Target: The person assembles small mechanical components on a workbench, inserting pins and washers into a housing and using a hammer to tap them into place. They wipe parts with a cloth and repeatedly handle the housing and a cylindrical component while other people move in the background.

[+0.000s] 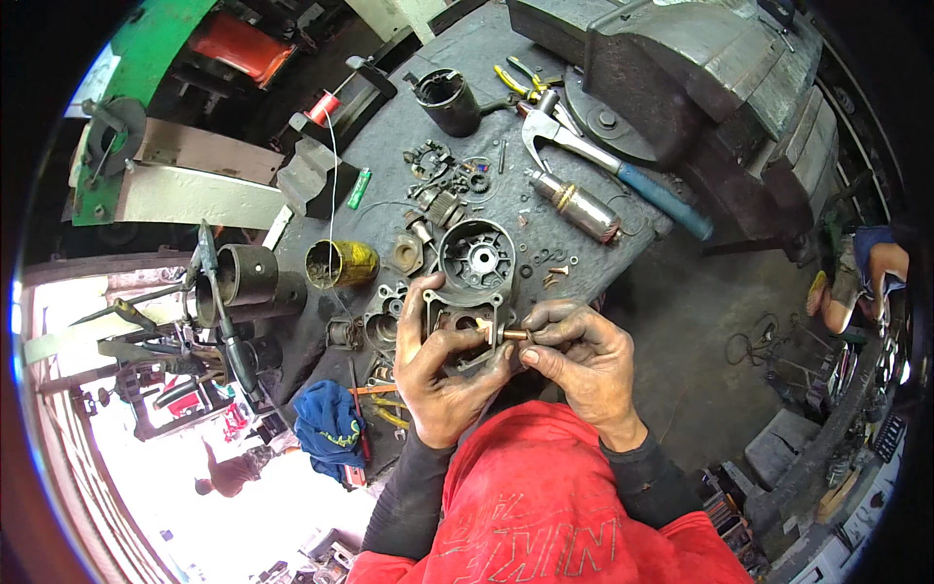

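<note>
My left hand (433, 389) is wrapped round a grey cast-metal housing (471, 304) with a squarish open frame, low over the bench edge. The thumb and fingers of my right hand (589, 365) pinch a copper-coloured bolt (516, 334) at the right side of that frame; its inner end is partly hidden by my left fingers. Just beyond the frame is a round, open metal end piece (482, 258); I cannot tell whether it is joined to it. Gears (445, 209), small copper pieces (556, 272) and washers lie around it.
A large vise (671, 107) stands at the back right. Near it are a blue-handled claw hammer (623, 170), yellow pliers (520, 80) and a motor armature (574, 206). A yellow can (342, 264), a dark cylinder (448, 103) and a blue cloth (328, 428) sit farther left.
</note>
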The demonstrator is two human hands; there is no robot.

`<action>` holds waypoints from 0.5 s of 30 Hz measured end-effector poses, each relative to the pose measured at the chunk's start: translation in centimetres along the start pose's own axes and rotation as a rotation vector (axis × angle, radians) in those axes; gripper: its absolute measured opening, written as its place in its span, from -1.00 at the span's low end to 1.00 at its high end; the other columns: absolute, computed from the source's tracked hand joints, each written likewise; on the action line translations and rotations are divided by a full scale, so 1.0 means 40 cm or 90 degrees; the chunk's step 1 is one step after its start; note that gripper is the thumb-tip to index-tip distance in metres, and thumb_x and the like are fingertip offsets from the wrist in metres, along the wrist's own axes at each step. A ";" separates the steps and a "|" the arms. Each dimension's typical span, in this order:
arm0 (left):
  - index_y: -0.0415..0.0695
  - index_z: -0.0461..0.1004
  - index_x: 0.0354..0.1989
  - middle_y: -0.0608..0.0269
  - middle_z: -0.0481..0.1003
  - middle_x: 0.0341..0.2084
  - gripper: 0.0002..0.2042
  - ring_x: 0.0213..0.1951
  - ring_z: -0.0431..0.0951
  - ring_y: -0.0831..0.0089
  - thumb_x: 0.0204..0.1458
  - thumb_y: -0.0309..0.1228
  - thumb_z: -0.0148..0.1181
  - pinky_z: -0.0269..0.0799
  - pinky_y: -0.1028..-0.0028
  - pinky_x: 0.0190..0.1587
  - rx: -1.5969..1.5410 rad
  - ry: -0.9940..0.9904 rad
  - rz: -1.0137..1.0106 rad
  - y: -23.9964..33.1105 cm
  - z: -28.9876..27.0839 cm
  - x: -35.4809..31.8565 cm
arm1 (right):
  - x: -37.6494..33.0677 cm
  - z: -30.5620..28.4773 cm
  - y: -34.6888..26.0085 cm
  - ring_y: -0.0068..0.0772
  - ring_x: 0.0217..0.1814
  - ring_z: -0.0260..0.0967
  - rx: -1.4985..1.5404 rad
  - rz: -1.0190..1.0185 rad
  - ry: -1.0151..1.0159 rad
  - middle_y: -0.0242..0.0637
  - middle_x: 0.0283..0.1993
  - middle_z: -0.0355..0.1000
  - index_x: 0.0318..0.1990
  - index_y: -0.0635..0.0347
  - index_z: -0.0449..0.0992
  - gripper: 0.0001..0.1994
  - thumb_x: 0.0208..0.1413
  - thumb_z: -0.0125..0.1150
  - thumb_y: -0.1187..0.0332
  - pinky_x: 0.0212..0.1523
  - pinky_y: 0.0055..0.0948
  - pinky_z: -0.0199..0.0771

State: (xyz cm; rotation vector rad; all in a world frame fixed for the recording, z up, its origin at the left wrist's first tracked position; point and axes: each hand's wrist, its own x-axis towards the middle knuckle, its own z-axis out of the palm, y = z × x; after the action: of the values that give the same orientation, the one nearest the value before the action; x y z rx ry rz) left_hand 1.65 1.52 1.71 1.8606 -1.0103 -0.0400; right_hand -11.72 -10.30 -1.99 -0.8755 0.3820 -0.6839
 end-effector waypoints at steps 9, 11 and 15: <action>-0.15 0.64 -0.39 -0.20 0.45 0.31 -0.71 0.38 0.42 -0.09 -0.30 -0.49 0.65 0.25 0.07 0.42 -0.009 -0.008 -0.005 -0.006 -0.007 0.002 | -0.003 0.018 0.015 -0.46 0.08 0.56 -0.062 -0.058 0.011 -0.18 0.08 0.52 -0.15 0.35 0.61 -0.83 0.15 0.43 0.70 0.07 -0.47 0.70; -0.15 0.65 -0.38 -0.20 0.43 0.32 -0.71 0.38 0.41 -0.07 -0.30 -0.50 0.65 0.25 0.08 0.42 -0.011 -0.006 0.002 -0.006 -0.006 0.001 | -0.012 0.028 0.003 -0.42 0.07 0.57 -0.060 -0.037 0.032 -0.15 0.08 0.54 -0.13 0.36 0.62 -0.82 0.15 0.43 0.70 0.06 -0.45 0.70; -0.15 0.66 -0.36 -0.19 0.42 0.34 -0.70 0.38 0.42 -0.05 -0.31 -0.50 0.65 0.27 0.10 0.40 0.001 -0.014 0.012 -0.005 -0.009 0.002 | -0.020 0.041 -0.010 -0.35 0.04 0.58 0.010 0.032 0.078 -0.10 0.06 0.57 -0.11 0.36 0.64 -0.79 0.12 0.46 0.69 0.02 -0.42 0.68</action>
State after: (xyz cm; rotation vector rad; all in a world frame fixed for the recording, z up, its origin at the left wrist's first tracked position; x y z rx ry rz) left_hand 1.99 1.76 1.79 1.8551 -1.0430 -0.0487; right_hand -11.52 -8.97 -0.67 -0.8087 0.5065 -0.6953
